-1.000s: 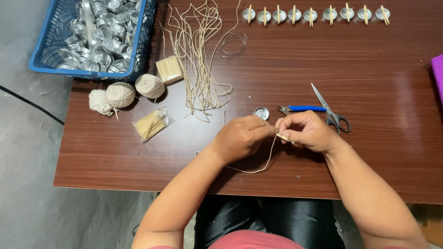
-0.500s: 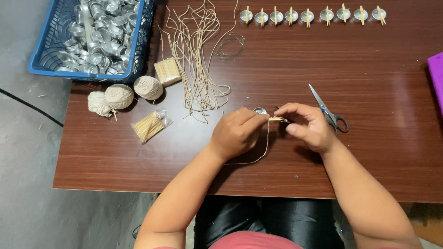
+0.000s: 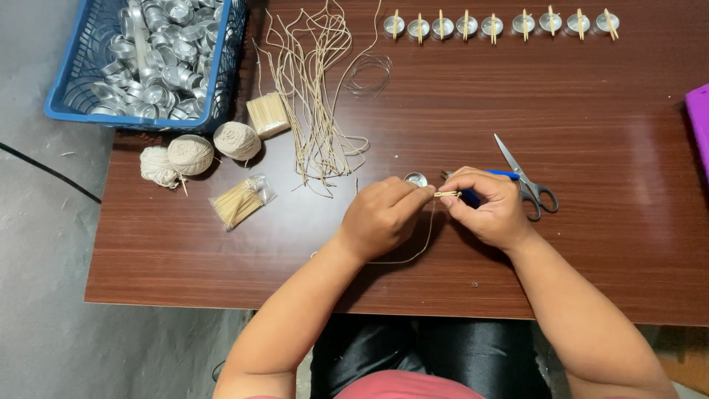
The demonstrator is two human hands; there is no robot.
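Brown wood-grain laminate forms the table (image 3: 605, 244), which serves as the reference for all positions below.

Head view, only view available. At the table's near-centre, both hands meet. The left hand (image 3: 380, 216) is closed, thumb and forefinger pinched on the left end of a short pale wooden stick (image 3: 447, 194). The right hand (image 3: 491, 207) is likewise closed, fingertips gripping the stick's right end. A length of cream waxed wick cord (image 3: 421, 247) hangs from the stick and loops toward the table's near edge beneath the left hand; whether it is tied to the stick cannot be told. A small round silver metal cup (image 3: 415, 179) sits on the table just beyond the left fingertips, apparently not touched.

Just right of the right hand lie blue-handled steel scissors (image 3: 526, 179), blades pointing toward the far edge. A blue tool handle shows behind the right fingers, partly hidden.

Toward the far edge, left of centre, lies a loose bundle of cut cream wicks (image 3: 314, 111), with a block of short wooden sticks (image 3: 267, 114) beside it. Along the left side sit three balls of off-white string (image 3: 193, 153) and a clear bag of wooden sticks (image 3: 240, 201). A blue plastic basket (image 3: 133, 120) filled with silver cups overhangs the far-left corner. Along the far edge runs a row of silver cups with sticks laid across them (image 3: 502, 24). A purple object (image 3: 698, 122) shows at the right edge.
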